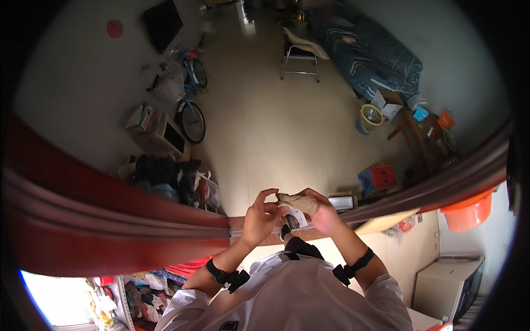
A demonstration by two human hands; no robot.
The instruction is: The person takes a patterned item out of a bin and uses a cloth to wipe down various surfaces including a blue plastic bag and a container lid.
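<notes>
In front of my body, both hands hold a small bundle of tan, rough-textured fabric [300, 202]; what kind of item it is, I cannot tell. A white paper label [295, 214] with writing and a dark picture lies against its lower side. My left hand [265, 215] has its thumb at the label's upper left edge, and its index finger arches over the bundle's left end. My right hand [323, 213] grips the bundle's right end, its fingers partly hidden behind the fabric. Black straps are around both my forearms.
A doorway with red-brown frames [124, 231] surrounds me. Beyond it, a bicycle [191, 120], boxes and bags line the left. On the right are a red and blue stool [377, 180], a bucket [369, 118], a wooden chair [422, 132] and a covered sofa [368, 58]. A metal-framed chair [301, 58] stands farther off.
</notes>
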